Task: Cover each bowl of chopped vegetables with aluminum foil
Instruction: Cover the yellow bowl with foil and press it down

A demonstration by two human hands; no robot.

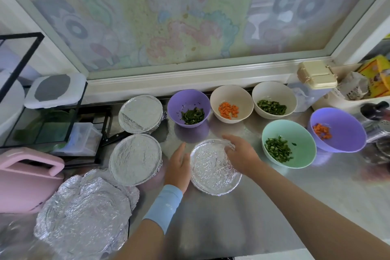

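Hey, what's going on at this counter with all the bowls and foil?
A person is covering bowls of chopped vegetables with foil. Both hands, the left hand and right hand, are pressing foil around the rim of the foil-covered bowl in front. Two more covered bowls sit to the left. Five bowls are not yet covered: a purple bowl of greens, a beige bowl of carrot, a beige bowl of greens, a mint bowl and a purple bowl of carrot. Crumpled foil sheets lie at the near left.

text: none legible | yellow package [374, 76] far right: print too blurred to read
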